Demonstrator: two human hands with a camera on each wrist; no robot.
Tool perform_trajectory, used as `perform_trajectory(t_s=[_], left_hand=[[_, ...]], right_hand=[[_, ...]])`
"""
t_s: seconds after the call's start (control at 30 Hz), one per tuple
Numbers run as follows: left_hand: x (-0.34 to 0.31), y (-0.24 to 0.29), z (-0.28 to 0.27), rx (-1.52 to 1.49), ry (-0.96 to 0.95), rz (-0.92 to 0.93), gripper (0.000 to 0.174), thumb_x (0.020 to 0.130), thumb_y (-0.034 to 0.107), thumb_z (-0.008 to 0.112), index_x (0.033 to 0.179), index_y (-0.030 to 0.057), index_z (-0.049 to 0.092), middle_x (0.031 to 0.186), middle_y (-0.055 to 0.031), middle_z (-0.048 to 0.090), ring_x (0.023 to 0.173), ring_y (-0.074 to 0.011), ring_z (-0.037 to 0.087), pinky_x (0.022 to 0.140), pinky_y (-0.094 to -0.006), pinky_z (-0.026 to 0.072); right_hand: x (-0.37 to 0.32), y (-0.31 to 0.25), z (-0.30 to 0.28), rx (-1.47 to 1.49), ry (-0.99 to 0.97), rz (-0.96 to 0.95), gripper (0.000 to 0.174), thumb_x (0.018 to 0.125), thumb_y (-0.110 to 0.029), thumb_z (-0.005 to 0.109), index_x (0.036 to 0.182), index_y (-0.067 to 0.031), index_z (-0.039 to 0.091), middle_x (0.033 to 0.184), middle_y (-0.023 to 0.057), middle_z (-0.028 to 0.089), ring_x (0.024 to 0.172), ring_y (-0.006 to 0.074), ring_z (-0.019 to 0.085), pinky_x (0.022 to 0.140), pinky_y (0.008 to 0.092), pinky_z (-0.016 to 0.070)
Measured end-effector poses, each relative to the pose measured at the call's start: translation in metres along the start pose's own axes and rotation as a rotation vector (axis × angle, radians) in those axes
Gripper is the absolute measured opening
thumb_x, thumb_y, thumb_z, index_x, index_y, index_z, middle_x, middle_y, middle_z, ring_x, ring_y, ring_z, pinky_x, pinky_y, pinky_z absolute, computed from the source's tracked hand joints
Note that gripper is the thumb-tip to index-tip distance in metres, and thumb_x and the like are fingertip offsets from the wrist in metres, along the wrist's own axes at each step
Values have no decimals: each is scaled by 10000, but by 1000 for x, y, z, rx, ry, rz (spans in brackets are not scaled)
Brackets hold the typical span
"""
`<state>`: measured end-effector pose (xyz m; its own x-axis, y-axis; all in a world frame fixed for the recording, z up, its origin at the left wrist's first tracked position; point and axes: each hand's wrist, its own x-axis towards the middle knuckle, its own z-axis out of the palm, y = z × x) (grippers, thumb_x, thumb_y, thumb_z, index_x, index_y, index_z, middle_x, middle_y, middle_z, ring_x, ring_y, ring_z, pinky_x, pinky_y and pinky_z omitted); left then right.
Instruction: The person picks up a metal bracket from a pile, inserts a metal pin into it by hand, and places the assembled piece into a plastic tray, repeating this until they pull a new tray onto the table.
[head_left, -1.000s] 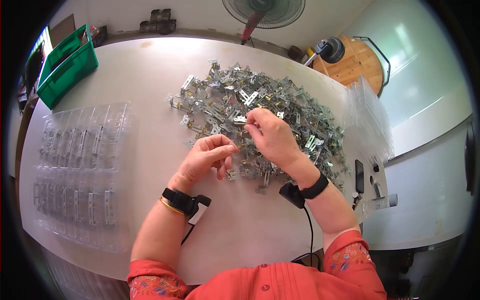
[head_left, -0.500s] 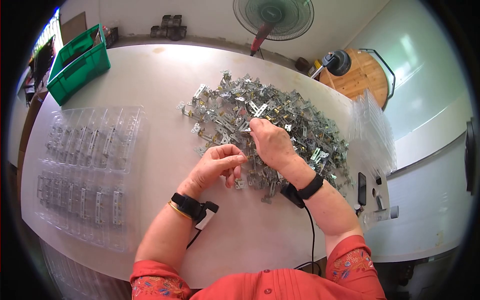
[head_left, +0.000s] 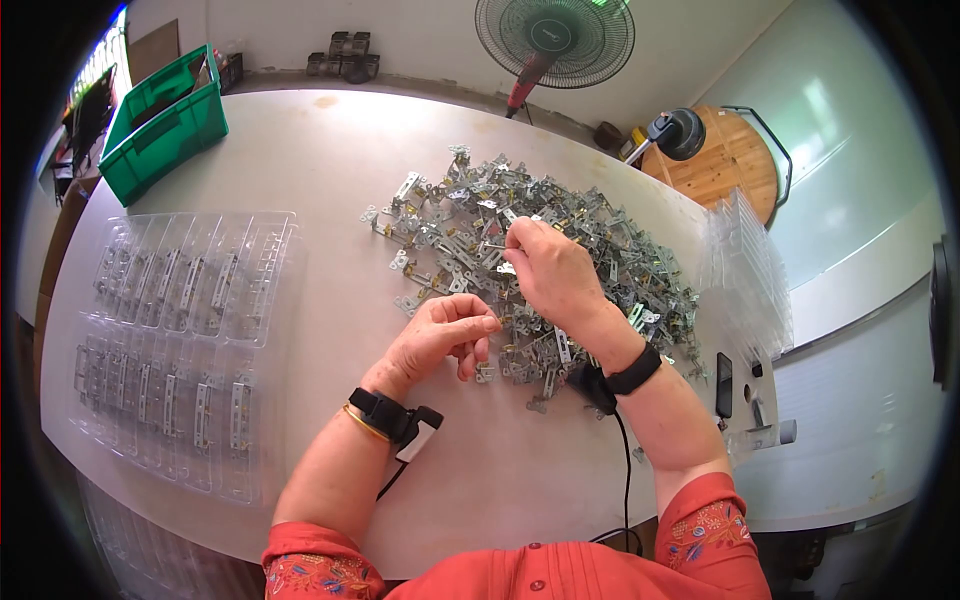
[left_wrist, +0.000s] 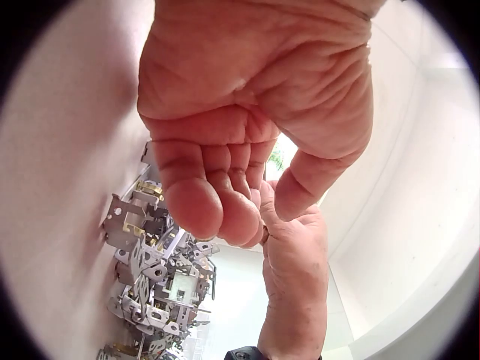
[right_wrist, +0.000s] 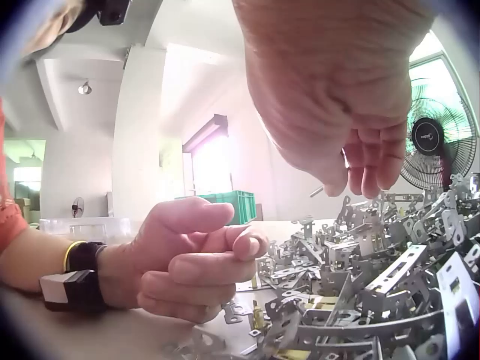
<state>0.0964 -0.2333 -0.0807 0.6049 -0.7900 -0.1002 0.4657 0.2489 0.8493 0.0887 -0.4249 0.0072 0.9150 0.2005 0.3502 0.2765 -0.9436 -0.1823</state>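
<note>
My right hand [head_left: 556,272] hovers over the heap of metal brackets [head_left: 620,235], its thumb and fingers pinching a small metal piece, whose end [right_wrist: 316,191] shows beside the thumb in the right wrist view. Most of that piece is hidden by the fingers. Nearer my body, at the heap's front left edge, my left hand [head_left: 440,340] is held palm inward with loosely bent fingers. The left wrist view shows the palm of that left hand [left_wrist: 247,112] with nothing in it. Loose brackets [left_wrist: 154,277] lie beyond its fingertips.
Clear plastic trays [head_left: 270,345] with rows of brackets lie on the left of the white table [head_left: 330,150]. A green crate [head_left: 165,140] stands at the back left. Stacked clear trays [head_left: 745,270] and a phone [head_left: 724,385] are at the right.
My right hand has moved slightly farther away over the heap with its pinched piece. My left hand has stayed nearly in place; the head view has shifted a little.
</note>
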Motion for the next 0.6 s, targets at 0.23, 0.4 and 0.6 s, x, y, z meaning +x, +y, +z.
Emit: perform_trajectory(t_s=[0.23,0.4,0.6], left_hand=[[1,-5,-5,3,-75,-12,233,945,256,678,914,30,634,633,-62,631,450,-141,576,446,-253,455],[1,-6,-7,24,-134,-33,255,941,262,682,875,19,641,614,-79,634,442,-160,578,439,-258,436],[3,-8,-8,58,-164,-43,270,931,274,688,869,15,644,609,-91,639,441,-167,581,451,-260,433]], right_hand=[[21,-21,24,90,-97,84,121,913,-176,641,950,-77,583,887,126,666,844,353,669,715,455,521],[28,-21,55,-74,-117,20,126,916,-188,639,963,-89,577,907,116,674,847,340,682,727,451,540],[36,-22,68,-195,-216,43,156,926,-198,635,1006,-89,557,903,130,677,837,350,694,713,462,555]])
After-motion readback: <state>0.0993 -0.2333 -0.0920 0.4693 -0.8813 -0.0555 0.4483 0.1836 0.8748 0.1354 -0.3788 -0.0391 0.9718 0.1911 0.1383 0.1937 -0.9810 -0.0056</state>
